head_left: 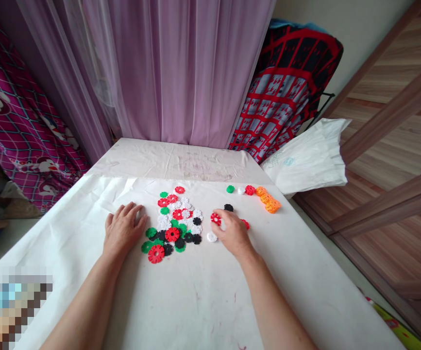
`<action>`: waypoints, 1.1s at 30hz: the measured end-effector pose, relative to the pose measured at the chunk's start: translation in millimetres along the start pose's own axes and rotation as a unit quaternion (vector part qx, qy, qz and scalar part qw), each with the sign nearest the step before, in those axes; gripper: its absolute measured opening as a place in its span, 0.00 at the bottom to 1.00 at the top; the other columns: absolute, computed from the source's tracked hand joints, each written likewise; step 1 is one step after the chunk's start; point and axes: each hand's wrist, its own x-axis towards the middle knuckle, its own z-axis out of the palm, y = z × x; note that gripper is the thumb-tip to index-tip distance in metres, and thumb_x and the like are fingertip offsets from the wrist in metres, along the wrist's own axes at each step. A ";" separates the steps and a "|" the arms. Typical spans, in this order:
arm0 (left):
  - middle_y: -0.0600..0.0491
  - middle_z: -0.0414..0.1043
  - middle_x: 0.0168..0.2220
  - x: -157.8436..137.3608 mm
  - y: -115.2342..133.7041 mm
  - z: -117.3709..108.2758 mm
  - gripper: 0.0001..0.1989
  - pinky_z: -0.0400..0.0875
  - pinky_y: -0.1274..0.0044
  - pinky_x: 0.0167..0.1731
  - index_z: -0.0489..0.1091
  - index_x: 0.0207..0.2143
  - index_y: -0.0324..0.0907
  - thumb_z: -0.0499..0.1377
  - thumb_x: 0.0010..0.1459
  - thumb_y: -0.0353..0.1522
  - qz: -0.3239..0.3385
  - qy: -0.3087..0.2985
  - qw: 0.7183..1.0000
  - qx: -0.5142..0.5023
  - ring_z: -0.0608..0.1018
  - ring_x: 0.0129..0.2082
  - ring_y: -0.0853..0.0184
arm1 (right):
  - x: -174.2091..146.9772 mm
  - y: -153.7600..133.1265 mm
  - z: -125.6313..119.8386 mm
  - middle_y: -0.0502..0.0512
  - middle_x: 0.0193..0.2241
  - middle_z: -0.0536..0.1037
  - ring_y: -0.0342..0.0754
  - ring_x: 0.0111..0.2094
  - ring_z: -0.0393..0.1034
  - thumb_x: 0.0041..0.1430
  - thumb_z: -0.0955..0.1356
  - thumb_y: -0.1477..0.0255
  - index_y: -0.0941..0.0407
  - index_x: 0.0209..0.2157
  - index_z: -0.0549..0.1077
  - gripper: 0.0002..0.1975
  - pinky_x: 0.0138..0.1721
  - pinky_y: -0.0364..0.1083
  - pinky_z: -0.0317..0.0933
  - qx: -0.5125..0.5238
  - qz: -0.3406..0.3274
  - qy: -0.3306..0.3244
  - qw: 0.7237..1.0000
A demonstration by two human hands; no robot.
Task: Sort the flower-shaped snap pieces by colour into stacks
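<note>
My left hand lies palm down on the white cloth, fingers spread, just left of a loose pile of notched plastic discs. The pile mixes red discs, green discs, black discs and white discs, some overlapping. Right of the pile, my right hand pinches a red notched disc between thumb and fingers. Close by it are a white disc, a black disc and another red disc, partly hidden behind the hand.
Farther back on the table stand a green piece, a white piece, a red stack and an orange cluster in a row. A white bag sits at the right edge. Purple curtains hang behind.
</note>
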 end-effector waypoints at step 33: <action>0.46 0.63 0.65 -0.1 2.2 -2.8 0.25 0.50 0.55 0.64 0.69 0.57 0.46 0.46 0.64 0.44 -0.006 -0.006 1.000 -0.004 0.60 0.66 0.52 | -10.0 43.9 -37.8 0.55 0.41 0.81 0.51 0.43 0.75 0.58 0.63 0.72 0.52 0.39 0.78 0.13 0.47 0.50 0.67 -0.064 0.073 0.012 0.995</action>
